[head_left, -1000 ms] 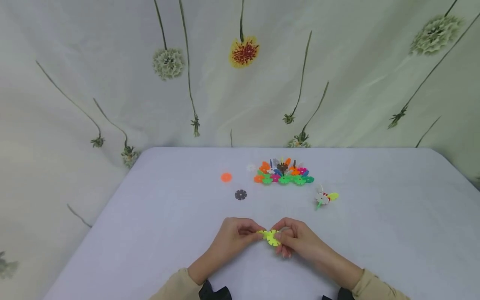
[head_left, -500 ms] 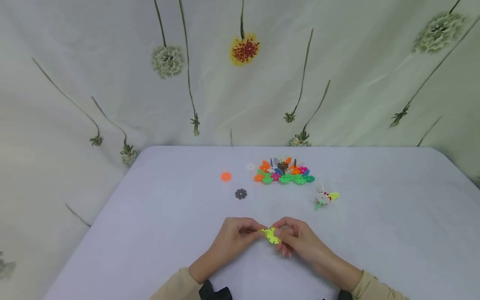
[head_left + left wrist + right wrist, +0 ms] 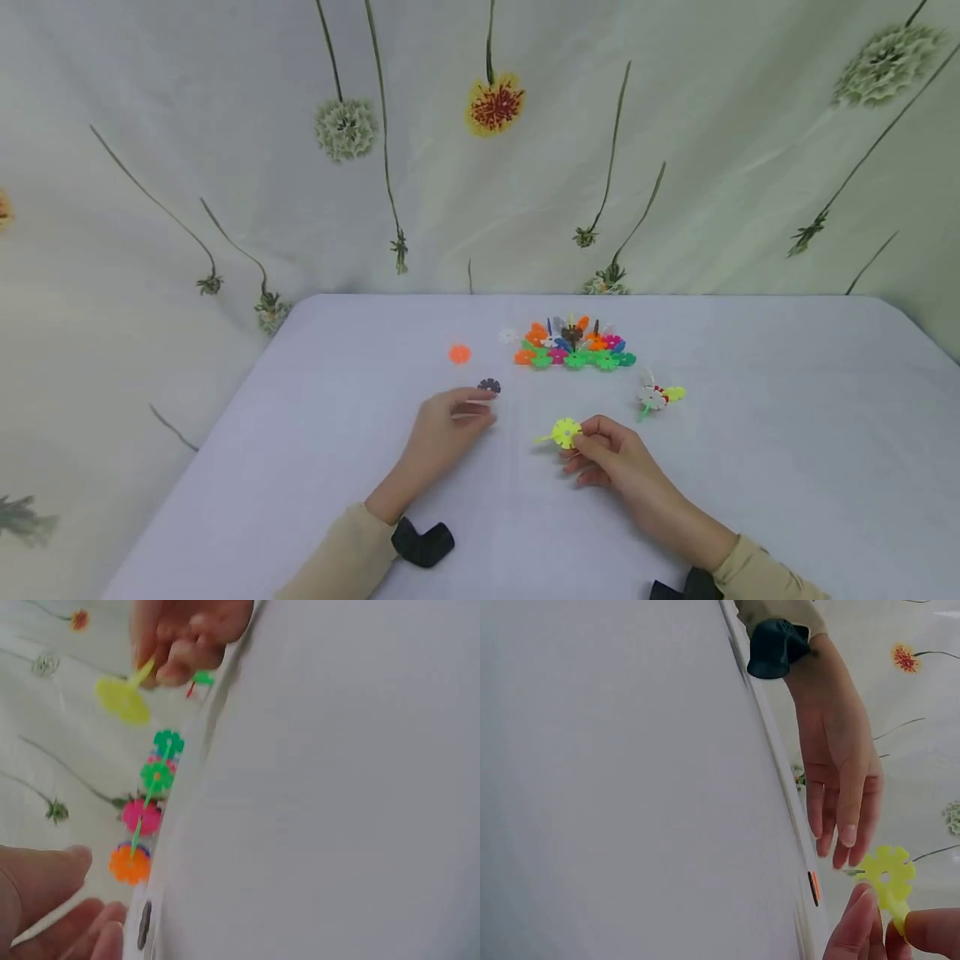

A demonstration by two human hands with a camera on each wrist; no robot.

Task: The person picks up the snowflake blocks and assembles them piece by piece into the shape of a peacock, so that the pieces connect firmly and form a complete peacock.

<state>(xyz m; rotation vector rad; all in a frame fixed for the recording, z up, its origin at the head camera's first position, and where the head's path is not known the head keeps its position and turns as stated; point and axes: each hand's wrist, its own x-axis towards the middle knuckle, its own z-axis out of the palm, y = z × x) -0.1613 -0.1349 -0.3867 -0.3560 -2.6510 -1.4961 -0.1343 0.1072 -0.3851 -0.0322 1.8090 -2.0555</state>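
While right hand (image 3: pixel 607 454) pinches yellow piece (image 3: pixel 566 432), left hand (image 3: pixel 448 425) fingers relaxed near black disc (image 3: pixel 489 385).

A white counter (image 3: pixel 750 467) is seen. On it are laid an orange disc (image 3: pixel 459 353), a dark disc (image 3: pixel 489 385), a small white disc (image 3: pixel 508 335), a many-coloured cluster of joined discs (image 3: pixel 573 346) near the far edge, and a smaller cluster (image 3: pixel 655 395) to its right.

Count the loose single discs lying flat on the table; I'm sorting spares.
3: an orange disc, a dark disc just beyond the left hand, and a white disc beside the colourful cluster, which may hide more.
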